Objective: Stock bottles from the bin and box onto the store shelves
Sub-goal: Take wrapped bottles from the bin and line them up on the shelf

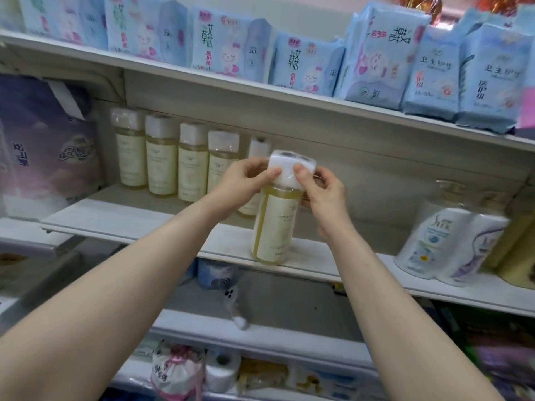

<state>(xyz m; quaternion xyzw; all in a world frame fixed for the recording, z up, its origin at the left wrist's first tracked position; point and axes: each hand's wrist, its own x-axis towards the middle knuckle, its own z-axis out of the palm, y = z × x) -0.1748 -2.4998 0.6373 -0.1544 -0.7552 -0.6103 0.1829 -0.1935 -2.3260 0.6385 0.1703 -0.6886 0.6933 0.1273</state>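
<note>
Head: bottle (274, 227) btwn L hand (246, 180), R hand (324, 195)

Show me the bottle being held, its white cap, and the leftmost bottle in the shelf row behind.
held bottle (276, 227): head view, on the pale front label.
white cap (288, 177): head view, middle of its front face.
leftmost shelved bottle (130, 157): head view, on its label.

- White shelves (115, 215) run in tiers above, level with and below the left hand (246, 180).
- A pale back panel (376, 169) stands behind the right hand (324, 198), evenly lit.
</note>
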